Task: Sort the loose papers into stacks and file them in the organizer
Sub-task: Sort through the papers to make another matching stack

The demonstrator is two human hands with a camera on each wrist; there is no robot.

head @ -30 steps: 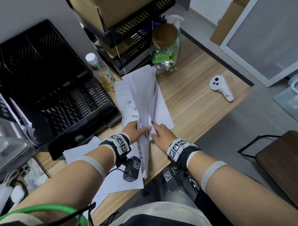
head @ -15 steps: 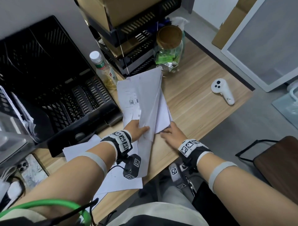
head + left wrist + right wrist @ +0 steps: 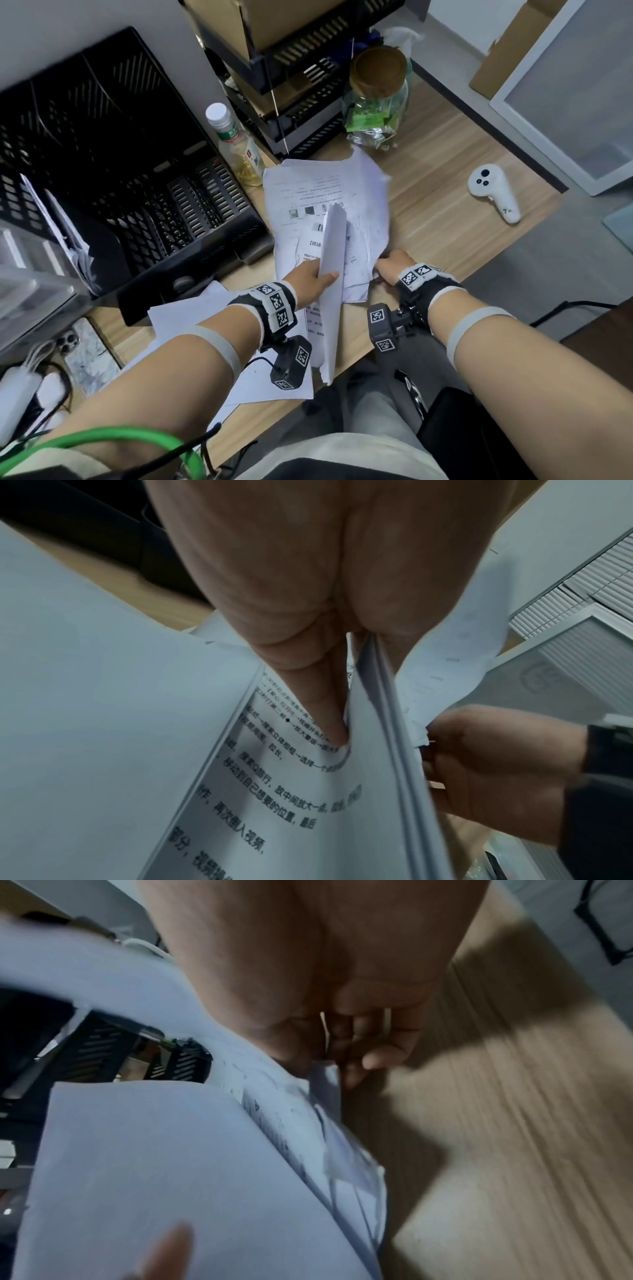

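Wood-grain desk [image 3: 442,219] carries the job: a black mesh organizer [image 3: 144,192] at the left, a plastic bottle [image 3: 236,147] and a lidded glass jar [image 3: 376,99] behind, a white controller [image 3: 493,192] off to the right. Compared with a moment ago, the bundle of loose papers [image 3: 325,192] has opened out: the folded sheaf [image 3: 332,270] now stands apart in the left hand [image 3: 313,275], while the right hand [image 3: 392,265] has slid out to the near right corner of the sheets lying flat on the desk. That reads as the papers being split into separate stacks, so sorting is under way and nothing from this bundle has gone into the organizer yet. The left grip is closed on the sheaf, thumb on top and fingers [image 3: 325,710] tucked under it in the wrist view. The right grip is narrow, fingertips [image 3: 377,1058] curled and pinching the corner of the flat sheets against the desk. More white sheets [image 3: 191,315] lie under the left forearm.
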